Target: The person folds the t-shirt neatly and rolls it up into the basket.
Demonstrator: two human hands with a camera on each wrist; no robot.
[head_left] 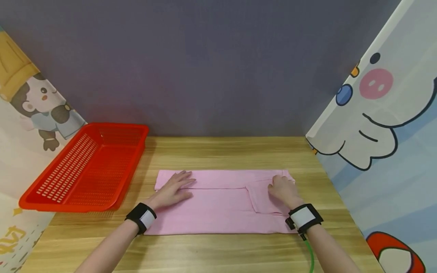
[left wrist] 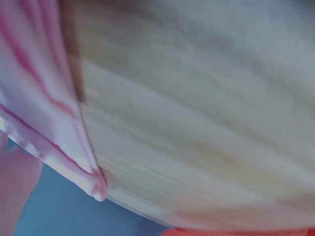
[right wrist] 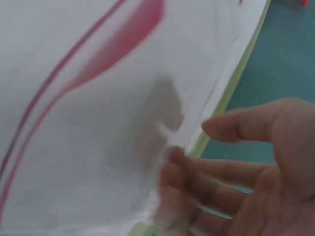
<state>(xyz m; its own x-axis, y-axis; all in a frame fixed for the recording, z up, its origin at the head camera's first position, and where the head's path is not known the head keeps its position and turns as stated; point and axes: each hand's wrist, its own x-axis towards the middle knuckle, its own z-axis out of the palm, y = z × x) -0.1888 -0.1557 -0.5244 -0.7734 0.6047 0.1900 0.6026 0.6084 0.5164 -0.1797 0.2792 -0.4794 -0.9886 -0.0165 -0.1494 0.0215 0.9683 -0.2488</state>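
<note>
A pink cloth, perhaps a folded garment (head_left: 211, 220), lies flat in a wide strip on the wooden table. Its upper part forms a long folded band, and a smaller flap (head_left: 261, 201) is turned over at the right end. My left hand (head_left: 172, 191) rests on the cloth's left part, fingers spread; only a blurred bit of it shows in the left wrist view. Over the flap at the right is my right hand (head_left: 284, 189), fingers loosely bent. In the right wrist view, its thumb (right wrist: 246, 123) stands apart from the blurred fingers, with no cloth visible between them.
A red plastic basket (head_left: 117, 201) with perforated sides stands on the table's left, nothing visible inside. Behind the wooden table (head_left: 218, 254) rises a dark grey wall. Cartoon-printed sheets flank both sides. A green cable (head_left: 310, 252) trails from the right wristband.
</note>
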